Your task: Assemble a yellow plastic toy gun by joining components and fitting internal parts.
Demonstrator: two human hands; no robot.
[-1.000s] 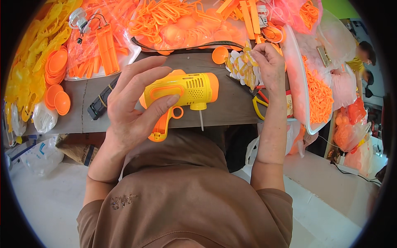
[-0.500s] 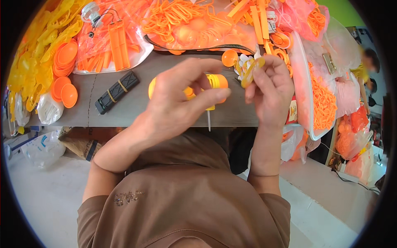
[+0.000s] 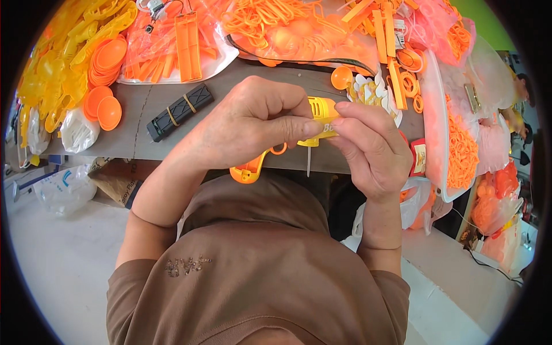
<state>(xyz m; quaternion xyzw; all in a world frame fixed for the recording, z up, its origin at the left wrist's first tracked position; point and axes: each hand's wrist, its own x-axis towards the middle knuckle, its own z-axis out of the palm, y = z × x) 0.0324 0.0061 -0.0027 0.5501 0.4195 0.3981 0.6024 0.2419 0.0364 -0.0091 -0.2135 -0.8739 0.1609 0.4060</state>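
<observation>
Nearest the camera, the person's brown shirt (image 3: pixel 253 270) fills the lower frame, and both forearms rise from it toward the table edge; the 2 hands meet just above the chest, which keeps the work close under the eyes.

The left hand (image 3: pixel 253 123) is closed around the body of a yellow toy drill (image 3: pixel 319 118), fingers curled over the top and thumb pressed along its side, so the toy stays steady; its orange handle (image 3: pixel 250 169) juts down and left below the palm, and a thin metal bit (image 3: pixel 309 164) points straight down toward the shirt. The right hand (image 3: pixel 368 149) comes in from the other side, thumb and forefinger pinched together against the yellow casing right beside the left thumb; whether a small part sits between those fingertips is hidden.

Beyond the hands lies the grey table (image 3: pixel 144 144); on it rests a black block with 2 yellow bands (image 3: pixel 179 112), left of the hands. Farther left, orange discs (image 3: pixel 103 106) are stacked beside yellow plastic parts (image 3: pixel 57 69). At the far edge, bags of orange strips (image 3: pixel 187 46) and tangled orange rings (image 3: pixel 282 26) lie heaped, within arm's reach; a clear tray of small orange pieces (image 3: pixel 460 149) stands to the right.
</observation>
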